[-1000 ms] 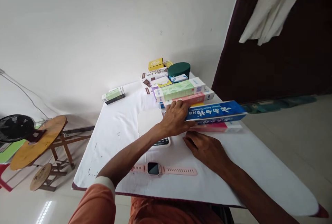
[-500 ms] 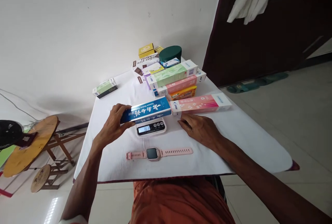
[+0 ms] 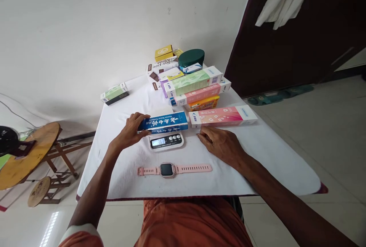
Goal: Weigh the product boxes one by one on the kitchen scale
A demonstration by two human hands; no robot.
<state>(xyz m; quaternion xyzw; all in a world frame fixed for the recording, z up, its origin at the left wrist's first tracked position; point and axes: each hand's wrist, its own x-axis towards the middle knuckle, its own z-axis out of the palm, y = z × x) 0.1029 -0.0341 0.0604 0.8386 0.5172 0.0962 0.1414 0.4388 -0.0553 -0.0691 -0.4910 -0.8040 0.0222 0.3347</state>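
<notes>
My left hand [image 3: 132, 132] grips the left end of a blue toothpaste box [image 3: 166, 121], fingers on top and thumb at the front edge. The box sits nearly level over the back of a small white digital scale [image 3: 166, 142], hiding its platform; I cannot tell whether it rests on it. The lit display reads digits like 363. My right hand [image 3: 221, 144] lies on the cloth with curled fingers, holding nothing visible, just in front of a pink toothpaste box [image 3: 223, 116]. Nearer me lies a pink-strapped smartwatch [image 3: 167, 169].
Behind, a green toothpaste box [image 3: 194, 82] leans on a pile with another pink box [image 3: 200, 93] and an orange box [image 3: 204, 103]. A dark green-lidded tub [image 3: 191, 57] and yellow box [image 3: 164, 53] stand farther back. A small green-and-black box [image 3: 114, 93] lies left.
My left hand has lowered the blue toothpaste box slightly and levelled it above the scale. The right hand stays beside the pink box. The camera view has shifted a little.
</notes>
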